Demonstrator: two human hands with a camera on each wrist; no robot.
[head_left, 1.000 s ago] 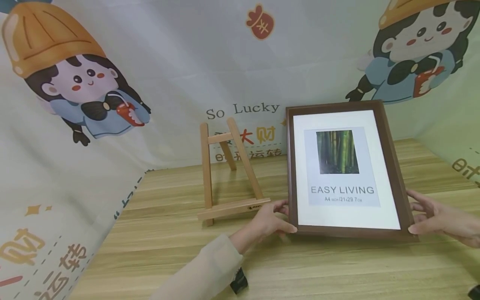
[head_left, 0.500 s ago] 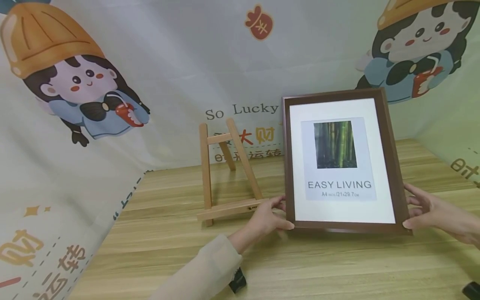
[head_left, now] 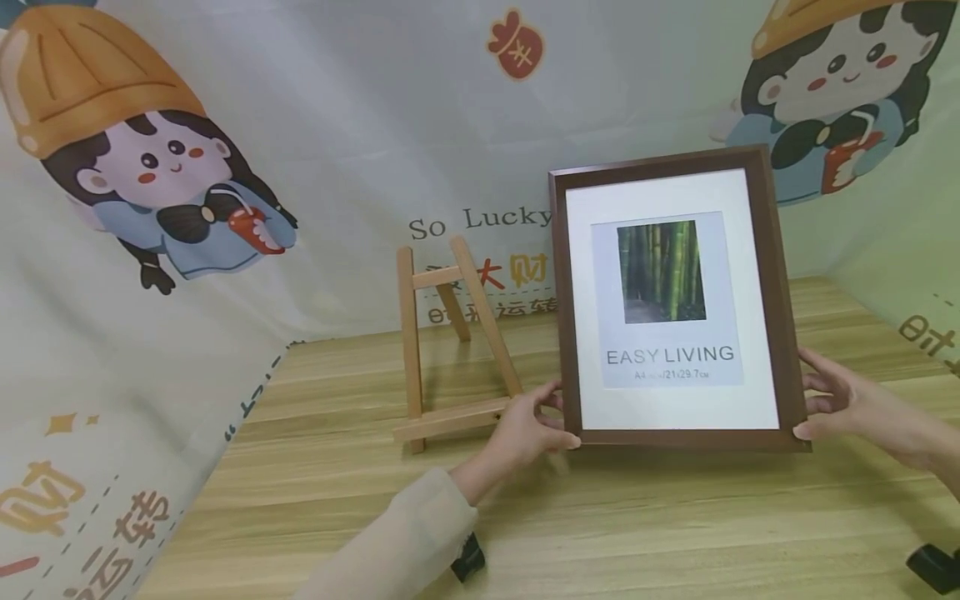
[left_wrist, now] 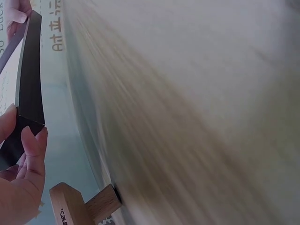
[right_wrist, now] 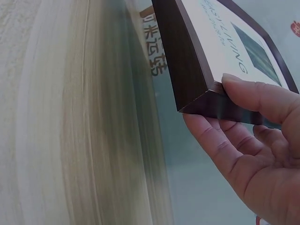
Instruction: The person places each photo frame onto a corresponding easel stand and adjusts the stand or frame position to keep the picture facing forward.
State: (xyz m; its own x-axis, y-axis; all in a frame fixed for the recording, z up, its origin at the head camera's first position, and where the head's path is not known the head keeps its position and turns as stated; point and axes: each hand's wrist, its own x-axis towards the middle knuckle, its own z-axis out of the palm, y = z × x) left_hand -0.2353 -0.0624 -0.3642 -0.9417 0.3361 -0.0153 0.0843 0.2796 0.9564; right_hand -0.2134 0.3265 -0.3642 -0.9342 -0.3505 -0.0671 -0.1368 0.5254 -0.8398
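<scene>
A dark brown picture frame (head_left: pixel 783 317) with a white mat and a bamboo picture is held upright, leaning back slightly, on the right in the head view. My left hand (head_left: pixel 523 433) grips its lower left corner, thumb on the front and fingers at the side and back. At the lower right corner my right hand (head_left: pixel 851 408) holds it the same way; the right wrist view shows the thumb on the face and fingers (right_wrist: pixel 218 145) behind. A small wooden easel (head_left: pixel 411 350) stands just left of the picture frame, its ledge partly behind my left hand.
The wood-grain table (head_left: pixel 315 500) runs back to a pale printed cloth (head_left: pixel 360 100) that hangs behind and at both sides. Black wrist gear (head_left: pixel 468 558) shows below the left sleeve, and another black piece (head_left: pixel 933 568) sits at the lower right.
Both hands have raised the picture frame and shifted it a little left, toward the easel. It appears more upright than before. The easel has stayed in place.
</scene>
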